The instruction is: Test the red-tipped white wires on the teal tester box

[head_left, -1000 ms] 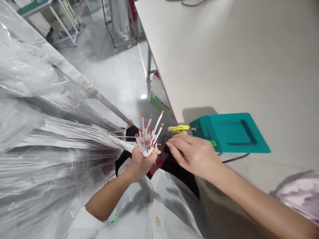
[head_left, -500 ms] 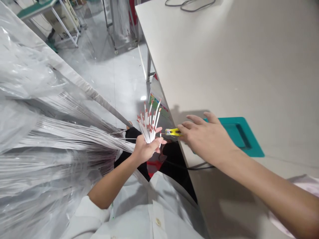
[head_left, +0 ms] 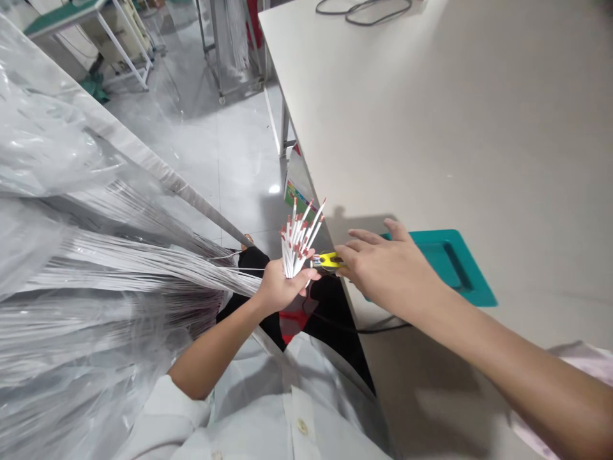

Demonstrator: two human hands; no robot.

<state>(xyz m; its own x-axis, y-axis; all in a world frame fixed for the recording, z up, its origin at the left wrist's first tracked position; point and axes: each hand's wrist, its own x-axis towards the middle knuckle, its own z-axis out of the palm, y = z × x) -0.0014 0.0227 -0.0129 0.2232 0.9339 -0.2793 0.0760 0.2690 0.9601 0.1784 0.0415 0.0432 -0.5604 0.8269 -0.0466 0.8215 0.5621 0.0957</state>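
A bundle of white wires (head_left: pixel 297 246) with reddish copper ends fans upward out of my left hand (head_left: pixel 282 284), whose fingers are wrapped round it. The wires run back to the long hanks on the left. My right hand (head_left: pixel 383 262) is closed on a small yellow-handled cutter (head_left: pixel 329 260), with some fingers stretched out above it. Its metal tip meets the wires beside my left thumb; whether the jaws are closed on one wire I cannot tell. Behind the right hand a teal tray (head_left: pixel 472 275) lies on the table, partly covered by that hand.
The pale table (head_left: pixel 407 128) spans the right side, with a black cable (head_left: pixel 378 14) at its far edge. Long white wire hanks (head_left: pixel 143 262) under clear plastic (head_left: pixel 48 147) lie on the left. A metal rack (head_left: pixel 218 70) on wheels stands on the floor beyond.
The wire bundle in my left hand has tilted to the right. My right hand has shifted slightly left, bringing the cutter's tip up to the wires.
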